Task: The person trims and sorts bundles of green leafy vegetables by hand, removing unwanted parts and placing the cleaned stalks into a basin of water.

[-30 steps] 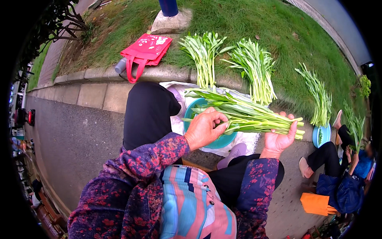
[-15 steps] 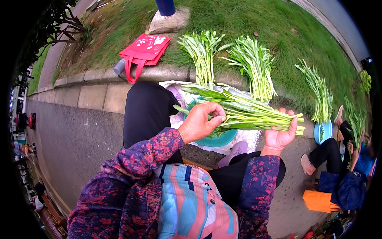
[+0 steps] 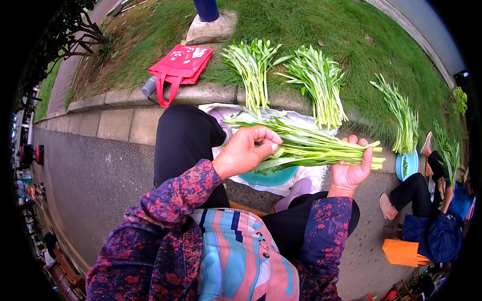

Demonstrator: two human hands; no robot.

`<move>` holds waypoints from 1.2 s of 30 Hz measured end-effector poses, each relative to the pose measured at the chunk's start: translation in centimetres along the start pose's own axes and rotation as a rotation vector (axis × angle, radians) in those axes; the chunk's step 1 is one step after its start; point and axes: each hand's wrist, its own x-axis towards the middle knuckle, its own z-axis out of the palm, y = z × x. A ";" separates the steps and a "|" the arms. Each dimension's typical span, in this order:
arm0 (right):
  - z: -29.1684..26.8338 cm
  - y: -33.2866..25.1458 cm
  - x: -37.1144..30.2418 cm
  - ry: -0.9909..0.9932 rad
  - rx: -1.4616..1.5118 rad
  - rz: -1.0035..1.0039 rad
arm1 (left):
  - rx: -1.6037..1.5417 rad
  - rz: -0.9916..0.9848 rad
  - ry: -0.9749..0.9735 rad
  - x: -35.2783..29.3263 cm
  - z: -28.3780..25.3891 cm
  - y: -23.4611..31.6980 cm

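Observation:
A bunch of long leafy green vegetable stems (image 3: 314, 143) lies across my right hand (image 3: 351, 168), pale cut ends to the right and leaves to the left. The fingers of that hand wrap round the stems near their ends. My left hand (image 3: 247, 150) is at the leafy end, thumb and forefinger pinched together against the leaves; what lies between them is hidden. Below the bunch, a teal basin (image 3: 275, 178) with some greens in it shows partly, standing on a white sheet (image 3: 317, 175) between my feet.
Two bunches of greens (image 3: 256, 75) (image 3: 324, 90) rest on the stone curb and grass ahead. A red bag (image 3: 183, 62) and a grey bottle (image 3: 149, 86) lie to their left. At right, a seated person (image 3: 416, 200) handles greens beside a blue basin (image 3: 410, 161) and an orange bag (image 3: 401, 252).
My left hand has shifted slightly left along the leaves, still pinched. The right hand keeps its hold on the stems almost in place.

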 end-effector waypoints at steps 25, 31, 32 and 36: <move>0.0 0.1 -0.1 -0.040 -0.018 0.033 | 0.008 -0.234 -0.098 -0.3 2.2 -2.1; 0.1 0.1 -0.1 -0.067 0.031 0.033 | -0.157 -0.185 -0.049 -0.8 2.9 -2.1; 0.1 0.1 -0.1 -0.074 0.039 0.031 | -0.120 -0.160 -0.032 -0.8 3.0 -2.3; 0.1 0.0 -0.2 -0.075 0.057 0.037 | 0.179 0.020 0.038 -0.9 3.1 -2.1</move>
